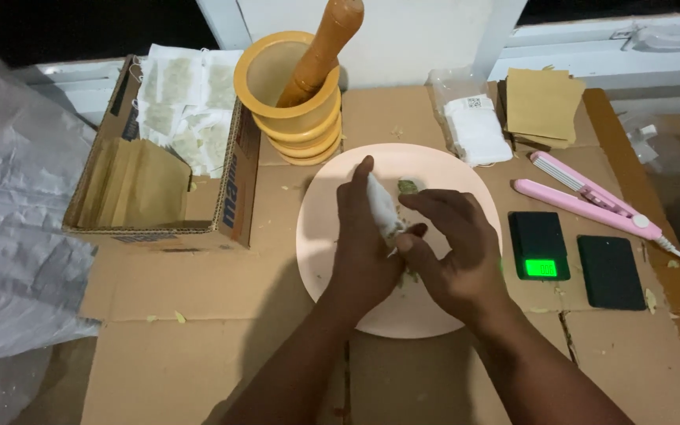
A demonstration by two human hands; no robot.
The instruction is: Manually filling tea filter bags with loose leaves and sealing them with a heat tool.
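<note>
My left hand [360,244] holds a small white filter bag [382,208] upright over a pale pink plate [332,197]. My right hand [454,244] pinches at the bag's lower edge with thumb and fingers. A small clump of green dried herb [408,186] lies on the plate just beyond the bag, and a few crumbs lie under my hands.
A yellow mortar [289,102] with a wooden pestle [324,47] stands behind the plate. A cardboard box [163,169] at left holds filled white bags and brown envelopes. At right lie a packet of empty bags [475,126], brown envelopes [543,106], a pink heat sealer [592,201], a small lit scale [539,245] and its black lid [610,271].
</note>
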